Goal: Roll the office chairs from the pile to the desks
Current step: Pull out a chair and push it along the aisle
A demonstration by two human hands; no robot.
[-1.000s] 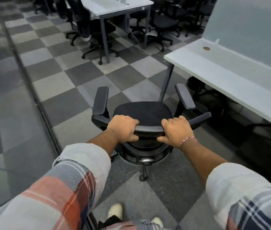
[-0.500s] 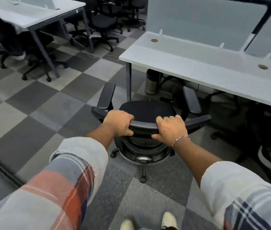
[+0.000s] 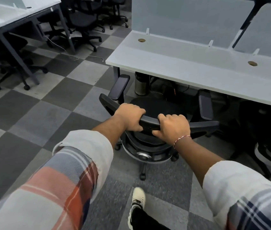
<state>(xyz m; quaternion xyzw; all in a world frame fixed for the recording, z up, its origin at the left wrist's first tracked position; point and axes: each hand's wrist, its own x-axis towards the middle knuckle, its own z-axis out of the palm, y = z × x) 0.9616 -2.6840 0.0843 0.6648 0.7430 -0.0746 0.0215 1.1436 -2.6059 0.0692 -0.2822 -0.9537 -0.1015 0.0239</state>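
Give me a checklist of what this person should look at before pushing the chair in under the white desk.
1. Grip: the left hand and right hand both curl round the top of the chair backrest: ok.
2. Heading: the seat points at the white desk: ok.
3. Space under the desk: a metal bin and cables sit there, ahead of the seat: probably not ok.
4. Whether the armrests will pass below the desk edge: cannot tell.
5. Gap to the neighbouring chair on the right, which is dark and close by: cannot tell.
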